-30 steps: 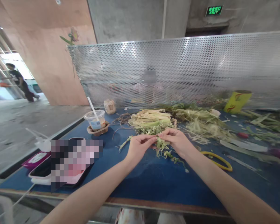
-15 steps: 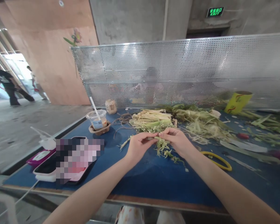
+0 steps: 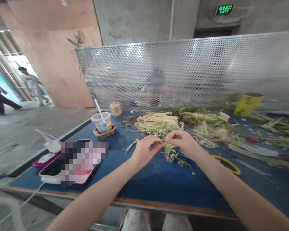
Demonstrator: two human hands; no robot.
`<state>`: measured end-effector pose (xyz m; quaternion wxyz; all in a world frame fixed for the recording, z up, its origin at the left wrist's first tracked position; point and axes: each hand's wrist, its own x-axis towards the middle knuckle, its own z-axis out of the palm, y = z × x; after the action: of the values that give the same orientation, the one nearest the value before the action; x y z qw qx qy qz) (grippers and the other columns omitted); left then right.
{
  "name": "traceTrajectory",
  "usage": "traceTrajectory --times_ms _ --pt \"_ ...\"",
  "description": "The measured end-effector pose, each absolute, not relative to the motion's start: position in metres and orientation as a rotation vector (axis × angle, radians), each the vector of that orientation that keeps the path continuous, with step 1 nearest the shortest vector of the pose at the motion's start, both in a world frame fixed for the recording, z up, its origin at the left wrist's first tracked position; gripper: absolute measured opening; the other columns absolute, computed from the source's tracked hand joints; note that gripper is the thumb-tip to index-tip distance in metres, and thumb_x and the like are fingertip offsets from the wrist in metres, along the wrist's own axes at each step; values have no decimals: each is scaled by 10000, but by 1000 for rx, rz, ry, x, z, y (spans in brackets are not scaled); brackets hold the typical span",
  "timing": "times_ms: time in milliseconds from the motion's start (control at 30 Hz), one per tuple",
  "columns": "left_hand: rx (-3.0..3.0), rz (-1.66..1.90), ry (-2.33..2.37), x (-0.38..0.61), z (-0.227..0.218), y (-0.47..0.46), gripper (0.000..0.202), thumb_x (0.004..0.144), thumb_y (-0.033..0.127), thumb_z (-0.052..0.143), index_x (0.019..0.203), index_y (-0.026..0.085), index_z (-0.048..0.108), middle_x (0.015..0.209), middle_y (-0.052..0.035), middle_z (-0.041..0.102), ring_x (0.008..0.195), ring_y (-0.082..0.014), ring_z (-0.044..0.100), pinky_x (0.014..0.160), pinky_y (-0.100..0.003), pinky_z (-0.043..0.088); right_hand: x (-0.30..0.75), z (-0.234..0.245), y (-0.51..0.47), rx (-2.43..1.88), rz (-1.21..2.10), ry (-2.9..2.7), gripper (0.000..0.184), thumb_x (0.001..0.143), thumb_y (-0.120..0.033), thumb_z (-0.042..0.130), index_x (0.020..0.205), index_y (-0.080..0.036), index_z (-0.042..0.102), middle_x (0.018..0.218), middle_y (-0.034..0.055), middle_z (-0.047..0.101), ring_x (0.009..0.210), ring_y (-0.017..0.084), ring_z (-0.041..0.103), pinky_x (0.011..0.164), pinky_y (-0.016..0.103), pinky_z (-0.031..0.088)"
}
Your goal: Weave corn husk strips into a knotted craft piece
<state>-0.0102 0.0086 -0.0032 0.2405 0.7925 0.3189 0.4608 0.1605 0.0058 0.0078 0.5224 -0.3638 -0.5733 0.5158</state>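
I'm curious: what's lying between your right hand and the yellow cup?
Pale husks lie between the right hand and the yellow cup, seen in the head view.

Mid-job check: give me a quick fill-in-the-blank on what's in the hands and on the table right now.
1. The left hand and the right hand both pinch a green sprig over the ____ tabletop.
2. The plastic cup to the left of the hands has a white ____ standing in it.
3. The loop lying beside the right forearm is ____ in colour.

Missing words: blue; straw; yellow.
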Motion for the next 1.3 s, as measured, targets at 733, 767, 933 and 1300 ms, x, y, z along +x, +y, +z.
traceTrajectory --times_ms 733,767,933,1300 --pt "1193 1028 581 -4 6 8 730 437 130 781 1112 143 502 622 15 674 590 -121 619 691 -278 460 152 18 8 -1038 1294 -1540 117 514 -252 743 540 -195 644 570 -23 583 597 124 534 613 272 412" --pt "1165 1029 593 -4 7 7 713 441 132 781 1102 139 515 611 13 675 587 -122 621 694 -276 455 151 17 9 -1037 1295 -1519 120 508 -252 745 536 -196 643 591 -18 586 623 130 537 626 274 411" --pt "1062 1038 667 -8 10 9 635 478 158 778 1072 117 556 575 -2 669 615 -124 618 690 -254 418 149 18 6 -1013 1212 -1552 160 608 -325 691 709 -203 669 732 8 628 722 147 555 681 283 419" --pt "983 1111 874 -10 13 11 605 554 239 746 1119 163 544 831 -56 697 900 -192 586 721 -283 329 144 5 -2 -914 574 -1643 113 669 -266 651 773 -231 679 899 50 660 832 212 606 722 354 505"
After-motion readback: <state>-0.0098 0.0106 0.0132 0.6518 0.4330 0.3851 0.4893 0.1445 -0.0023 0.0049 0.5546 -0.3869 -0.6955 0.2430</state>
